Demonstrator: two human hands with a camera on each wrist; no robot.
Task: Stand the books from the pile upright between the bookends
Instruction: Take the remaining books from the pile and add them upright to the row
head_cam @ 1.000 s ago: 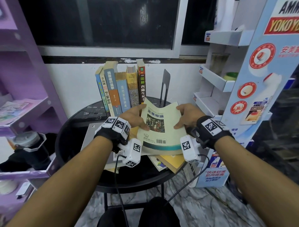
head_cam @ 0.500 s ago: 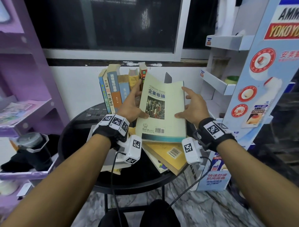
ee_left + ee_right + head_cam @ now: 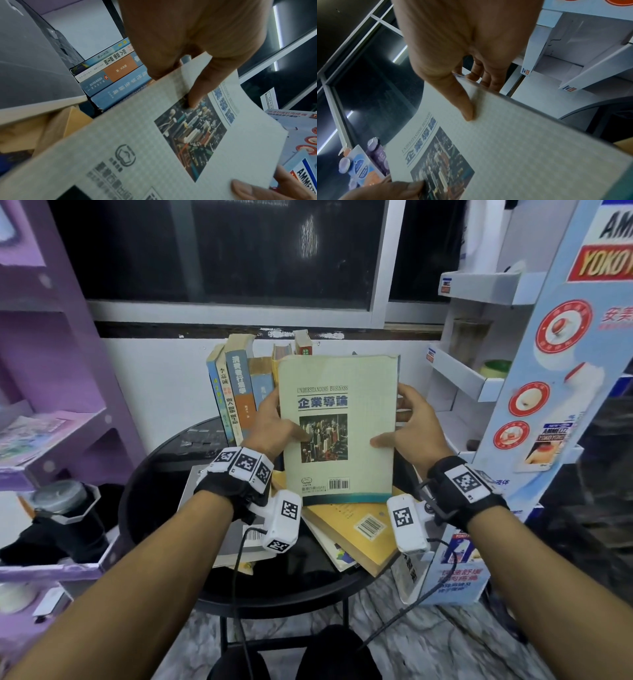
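Both hands, left hand (image 3: 274, 426) & right hand (image 3: 409, 426), pinching pale book (image 3: 337, 426) upright, upright books (image 3: 236, 392) behind

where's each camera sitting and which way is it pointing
Head: looks forward and down at the round table; both forearms, left hand and right hand show.
Left wrist: looks along the left hand to its thumb on the pale book.
Right wrist: looks along the right hand.
All three share the pale book's cover.
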